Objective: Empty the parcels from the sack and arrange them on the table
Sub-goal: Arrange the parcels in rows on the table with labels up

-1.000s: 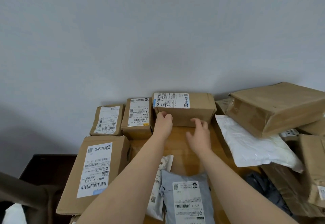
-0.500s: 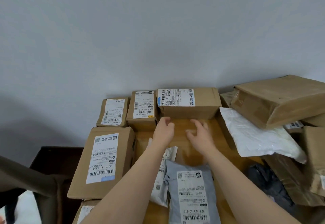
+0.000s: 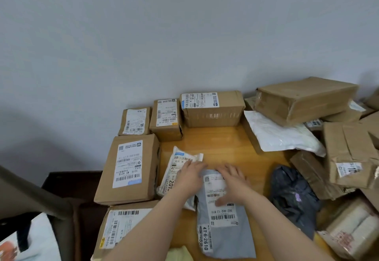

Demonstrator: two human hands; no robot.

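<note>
Wooden table point(image 3: 221, 143), left hand point(image 3: 189, 175) flat on white packet point(image 3: 180, 158), right hand point(image 3: 233, 182) spread on grey mailer point(image 3: 225, 240): arranging now, next probably sliding both onto bare wood just ahead.

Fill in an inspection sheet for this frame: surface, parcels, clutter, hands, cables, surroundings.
Surface: wooden table, bare patch in the middle.
Job's things: row of three boxes along the wall; large box at the left edge; white mailer and grey mailer side by side in the middle.
Clutter: untidy heap of boxes, white bag and black bag at right.
Hands: left hand flat on the white mailer; right hand flat on the grey mailer; neither grips.
Cables: nothing seen.
Surroundings: grey wall; dark furniture at left.
</note>
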